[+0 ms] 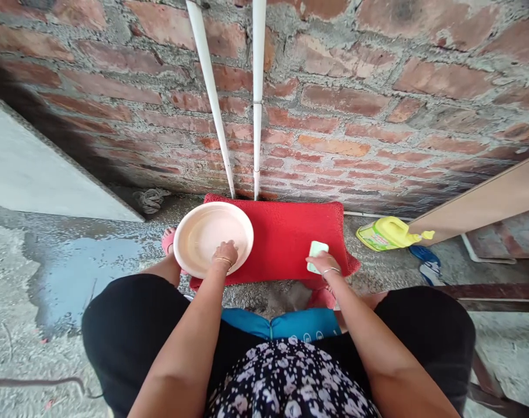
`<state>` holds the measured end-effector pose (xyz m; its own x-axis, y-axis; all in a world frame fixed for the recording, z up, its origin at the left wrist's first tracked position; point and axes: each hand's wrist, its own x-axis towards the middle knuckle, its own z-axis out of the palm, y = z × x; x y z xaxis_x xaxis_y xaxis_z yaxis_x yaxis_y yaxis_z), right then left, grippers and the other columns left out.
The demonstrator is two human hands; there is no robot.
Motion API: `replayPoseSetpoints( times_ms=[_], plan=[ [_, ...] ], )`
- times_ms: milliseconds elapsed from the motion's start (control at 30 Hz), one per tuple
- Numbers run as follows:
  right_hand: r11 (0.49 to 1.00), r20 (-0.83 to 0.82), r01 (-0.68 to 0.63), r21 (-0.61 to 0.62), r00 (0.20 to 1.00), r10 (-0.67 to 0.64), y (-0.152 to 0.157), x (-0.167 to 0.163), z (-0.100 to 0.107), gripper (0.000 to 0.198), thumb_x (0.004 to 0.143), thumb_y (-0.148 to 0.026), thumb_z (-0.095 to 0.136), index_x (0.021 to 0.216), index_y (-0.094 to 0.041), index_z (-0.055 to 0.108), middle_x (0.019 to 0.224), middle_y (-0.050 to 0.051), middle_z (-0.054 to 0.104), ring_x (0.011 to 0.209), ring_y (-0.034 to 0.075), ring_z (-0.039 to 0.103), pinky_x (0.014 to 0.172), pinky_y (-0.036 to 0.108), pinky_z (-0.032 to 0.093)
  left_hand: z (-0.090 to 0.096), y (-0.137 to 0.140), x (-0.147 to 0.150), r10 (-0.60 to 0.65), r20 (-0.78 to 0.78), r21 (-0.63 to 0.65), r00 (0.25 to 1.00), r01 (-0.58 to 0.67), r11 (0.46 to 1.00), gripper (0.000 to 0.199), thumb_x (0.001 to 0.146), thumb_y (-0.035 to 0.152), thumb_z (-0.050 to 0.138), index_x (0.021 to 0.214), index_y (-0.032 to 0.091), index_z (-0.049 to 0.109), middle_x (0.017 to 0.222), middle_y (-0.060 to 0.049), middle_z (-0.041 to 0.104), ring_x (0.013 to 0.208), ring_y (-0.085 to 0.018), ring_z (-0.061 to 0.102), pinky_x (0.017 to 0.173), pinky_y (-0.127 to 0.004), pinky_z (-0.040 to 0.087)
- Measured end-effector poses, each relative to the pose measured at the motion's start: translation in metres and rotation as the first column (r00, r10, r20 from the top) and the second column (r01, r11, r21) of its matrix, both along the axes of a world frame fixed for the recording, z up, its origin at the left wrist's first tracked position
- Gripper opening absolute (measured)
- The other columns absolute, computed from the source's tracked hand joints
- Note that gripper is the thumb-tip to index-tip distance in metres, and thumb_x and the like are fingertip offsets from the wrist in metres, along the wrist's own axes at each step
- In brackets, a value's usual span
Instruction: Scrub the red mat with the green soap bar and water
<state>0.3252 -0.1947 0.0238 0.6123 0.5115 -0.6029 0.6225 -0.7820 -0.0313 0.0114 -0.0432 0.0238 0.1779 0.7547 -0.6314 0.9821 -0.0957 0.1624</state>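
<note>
A pale cream basin point(181, 257) with clear water in it stands on the left part of a red cloth-covered block point(290, 232). My left hand point(226, 253) is inside the basin, by its near right side. Its fingers bend downward out of sight, so I cannot make out whether they hold anything. On the right part of the red cloth, my right hand point(324, 264) is closed on a pale green rectangular block point(318, 248) with rounded corners. The block lies flat or nearly so, partly covered by the fingers.
A yellow detergent jug point(384, 233) lies tilted on the floor at right, near a blue slipper point(427, 264). Two white pipes point(256, 104) run down the brick wall. A pale slab point(51, 157) leans at left, beside a crumpled grey rag point(150, 200). Wet concrete point(90, 273) spreads left.
</note>
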Motion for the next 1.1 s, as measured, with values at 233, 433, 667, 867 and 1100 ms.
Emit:
replayPoseSetpoints(
  times_ms=[233, 433, 667, 867, 1100],
  plan=[
    [0.952, -0.162, -0.294, 0.081, 0.939, 0.303, 0.092, -0.147, -0.013, 0.051, 0.07, -0.054, 0.06, 0.108, -0.021, 0.06, 0.109, 0.012, 0.064, 0.098, 0.025, 0.062, 0.072, 0.031, 0.046, -0.01, 0.0, -0.018, 0.104, -0.036, -0.019, 0.994, -0.105, 0.994, 0.042, 0.086, 0.026, 0.034, 0.125, 0.021, 0.051, 0.127, -0.017, 0.05, 0.11, -0.027, 0.056, 0.086, -0.04, 0.045],
    [0.914, -0.145, -0.388, 0.113, 0.904, 0.402, 0.112, -0.174, -0.02, 0.043, 0.076, -0.052, 0.055, 0.11, -0.026, 0.057, 0.112, 0.009, 0.061, 0.099, 0.022, 0.06, 0.079, 0.034, 0.045, -0.011, 0.004, -0.011, 0.126, -0.027, -0.023, 0.992, -0.127, 0.992, 0.041, 0.087, 0.027, 0.033, 0.123, 0.022, 0.052, 0.125, -0.017, 0.049, 0.109, -0.029, 0.056, 0.084, -0.041, 0.045],
    [0.948, -0.049, -0.317, 0.026, 0.947, 0.318, 0.077, -0.066, -0.018, 0.055, 0.068, -0.051, 0.06, 0.115, -0.023, 0.057, 0.113, 0.011, 0.058, 0.1, 0.026, 0.06, 0.078, 0.036, 0.045, -0.014, 0.006, -0.008, 0.139, -0.068, 0.015, 0.988, -0.138, 0.99, 0.041, 0.085, 0.037, 0.038, 0.12, 0.022, 0.053, 0.125, -0.017, 0.049, 0.112, -0.033, 0.053, 0.084, -0.044, 0.044],
    [0.986, 0.128, 0.134, -0.095, 0.984, -0.121, -0.009, 0.069, 0.003, 0.057, 0.071, -0.054, 0.055, 0.117, -0.02, 0.057, 0.118, 0.017, 0.057, 0.103, 0.03, 0.059, 0.078, 0.04, 0.045, -0.028, 0.015, -0.015, 0.132, -0.052, -0.025, 0.99, -0.133, 0.991, 0.048, 0.077, 0.05, 0.051, 0.114, 0.018, 0.053, 0.117, -0.016, 0.057, 0.106, -0.032, 0.057, 0.08, -0.039, 0.045],
    [0.992, 0.08, 0.129, -0.006, 0.988, -0.128, -0.007, 0.064, 0.01, 0.053, 0.073, -0.057, 0.053, 0.107, -0.018, 0.061, 0.109, 0.016, 0.062, 0.1, 0.028, 0.06, 0.075, 0.034, 0.044, -0.038, 0.014, -0.015, 0.059, -0.038, -0.017, 0.998, -0.06, 0.998, 0.058, 0.07, 0.042, 0.064, 0.117, 0.015, 0.046, 0.119, -0.017, 0.054, 0.106, -0.028, 0.058, 0.081, -0.034, 0.045]
  ],
)
